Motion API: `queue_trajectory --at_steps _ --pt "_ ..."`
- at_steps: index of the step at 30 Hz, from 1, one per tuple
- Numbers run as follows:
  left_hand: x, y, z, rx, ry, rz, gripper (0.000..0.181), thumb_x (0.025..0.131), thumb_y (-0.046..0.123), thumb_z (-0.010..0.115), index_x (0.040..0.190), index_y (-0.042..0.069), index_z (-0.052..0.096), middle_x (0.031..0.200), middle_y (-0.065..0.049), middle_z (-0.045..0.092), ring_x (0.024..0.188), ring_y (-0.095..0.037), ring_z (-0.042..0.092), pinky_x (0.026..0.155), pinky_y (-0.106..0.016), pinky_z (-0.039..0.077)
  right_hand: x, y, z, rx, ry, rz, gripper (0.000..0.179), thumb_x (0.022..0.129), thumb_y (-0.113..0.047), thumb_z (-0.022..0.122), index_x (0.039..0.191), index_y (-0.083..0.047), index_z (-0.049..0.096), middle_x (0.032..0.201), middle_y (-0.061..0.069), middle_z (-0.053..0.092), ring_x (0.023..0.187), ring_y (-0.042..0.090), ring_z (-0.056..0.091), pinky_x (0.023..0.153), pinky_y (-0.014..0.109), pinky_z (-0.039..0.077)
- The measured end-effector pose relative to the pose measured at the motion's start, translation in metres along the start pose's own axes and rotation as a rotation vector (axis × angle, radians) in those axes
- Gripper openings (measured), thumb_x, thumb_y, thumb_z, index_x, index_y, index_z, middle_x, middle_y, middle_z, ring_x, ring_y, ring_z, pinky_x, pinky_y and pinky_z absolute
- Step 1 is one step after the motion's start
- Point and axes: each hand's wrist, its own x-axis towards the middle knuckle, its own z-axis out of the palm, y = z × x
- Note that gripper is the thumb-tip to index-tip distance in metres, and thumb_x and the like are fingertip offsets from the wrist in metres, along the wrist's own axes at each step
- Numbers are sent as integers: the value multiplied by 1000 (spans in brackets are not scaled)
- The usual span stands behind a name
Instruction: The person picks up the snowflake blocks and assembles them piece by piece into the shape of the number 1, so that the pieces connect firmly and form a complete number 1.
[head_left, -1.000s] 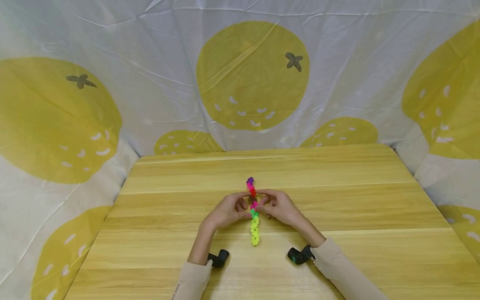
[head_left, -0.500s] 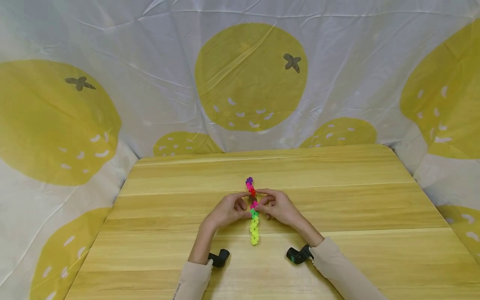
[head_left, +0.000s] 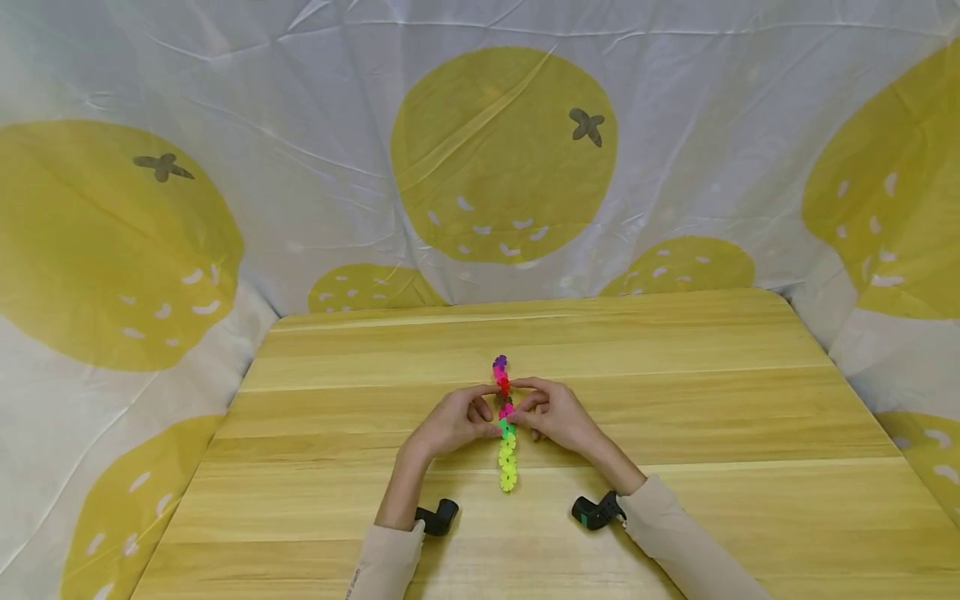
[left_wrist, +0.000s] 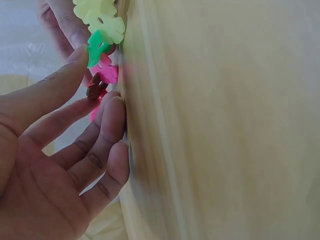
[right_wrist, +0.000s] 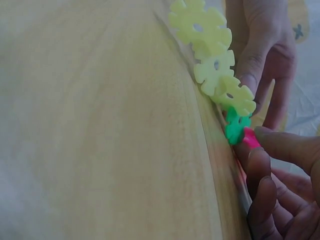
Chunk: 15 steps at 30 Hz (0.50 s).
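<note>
A chain of interlocking flower-shaped plastic discs (head_left: 508, 460) runs away from me between both hands. From the far end come a purple disc (head_left: 500, 362), a pink, a red (head_left: 504, 386), a brown, another pink, a green and several yellow ones. My left hand (head_left: 452, 422) holds the chain from the left, its thumb on the green disc (left_wrist: 97, 49) and its index finger by the brown disc (left_wrist: 94, 90). From the right, my right hand (head_left: 561, 417) grips it, thumb on the nearer pink disc (right_wrist: 250, 137) and index finger beside the red one. The yellow discs (right_wrist: 216, 70) extend free toward me.
The wooden table (head_left: 675, 375) lies under both hands. Black wrist devices stick out inward at the left cuff (head_left: 441, 517) and the right cuff (head_left: 596, 511). A white curtain (head_left: 315, 192) with yellow fruit prints hangs behind and along the sides.
The near part of the chain has shifted very slightly to the left. Both hands keep nearly the same places and hold.
</note>
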Motion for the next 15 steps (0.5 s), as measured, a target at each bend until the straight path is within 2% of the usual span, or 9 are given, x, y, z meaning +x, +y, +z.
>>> queue_trajectory --at_steps 5,15 --pt "1 0 0 0 -5 4 63 91 9 80 148 2 54 99 -9 67 82 -16 60 72 -21 51 -1 2 -1 4 -6 -12 56 96 -12 75 146 2 54 95 18 75 58 14 60 54 25 54" --pt "-5 -4 -6 6 -5 -16 62 95 16 77 149 1 51 102 -8 67 85 -16 62 77 -25 53 -3 0 -5 7 -13 15 55 98 -15 73 147 0 53 97 15 75 61 15 64 57 26 56"
